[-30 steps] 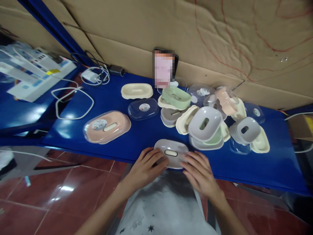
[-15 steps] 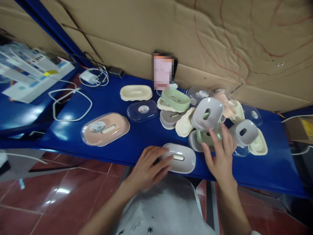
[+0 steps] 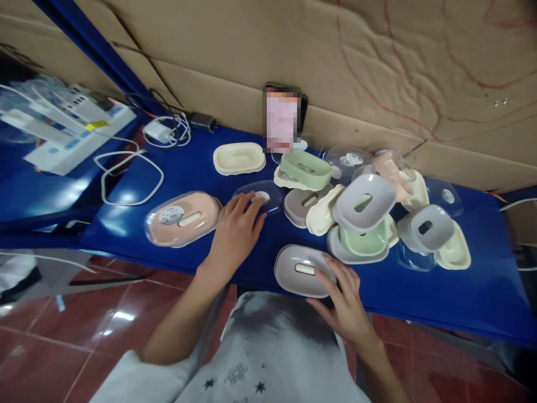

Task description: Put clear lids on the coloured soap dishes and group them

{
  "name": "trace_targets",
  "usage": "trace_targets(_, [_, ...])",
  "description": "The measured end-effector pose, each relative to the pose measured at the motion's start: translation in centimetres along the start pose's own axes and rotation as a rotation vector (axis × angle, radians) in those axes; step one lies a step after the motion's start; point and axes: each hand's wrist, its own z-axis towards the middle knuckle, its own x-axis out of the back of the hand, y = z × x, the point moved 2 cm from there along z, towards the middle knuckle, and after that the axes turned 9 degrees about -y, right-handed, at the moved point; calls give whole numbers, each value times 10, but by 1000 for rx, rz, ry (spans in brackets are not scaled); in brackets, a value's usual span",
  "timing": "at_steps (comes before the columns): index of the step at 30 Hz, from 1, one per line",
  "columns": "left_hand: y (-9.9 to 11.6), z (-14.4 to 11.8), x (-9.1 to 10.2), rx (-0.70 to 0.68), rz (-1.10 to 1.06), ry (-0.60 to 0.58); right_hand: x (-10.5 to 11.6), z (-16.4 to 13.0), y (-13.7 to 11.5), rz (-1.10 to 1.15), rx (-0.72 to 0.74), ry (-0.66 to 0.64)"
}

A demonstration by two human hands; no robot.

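My left hand [image 3: 235, 232] reaches forward over the blue table [image 3: 419, 291], its fingertips resting on a clear plastic lid [image 3: 268, 197] with a round sticker. My right hand [image 3: 342, 299] lies at the table's front edge, fingers spread against the right side of a grey soap dish [image 3: 300, 270] with a cream slot in its top. A pink soap dish under a clear lid [image 3: 181, 217] sits just left of my left hand. A cream tray [image 3: 239, 158] lies farther back.
A heap of grey, green, cream and pink dish parts [image 3: 364, 215] fills the right half of the table. A phone [image 3: 282, 118] leans on the cardboard wall. White cables and a charger [image 3: 161, 132] lie at the back left, boxes [image 3: 67, 126] beyond them.
My left hand left the grey soap dish and moved forward onto the clear lid. My right hand came back from the heap to the grey dish's right side.
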Motion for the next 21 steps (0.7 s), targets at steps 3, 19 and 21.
trace_targets(3, [7,-22,-2,-38,-26,-36,-3,-3,4,78,-21,-38])
trace_targets(19, [80,-85,1,-420,-145,101,6,1,17,134,-11,4])
trace_targets(21, [88,-86,-8,-443,-123,80,8,1,17,96,-18,-18])
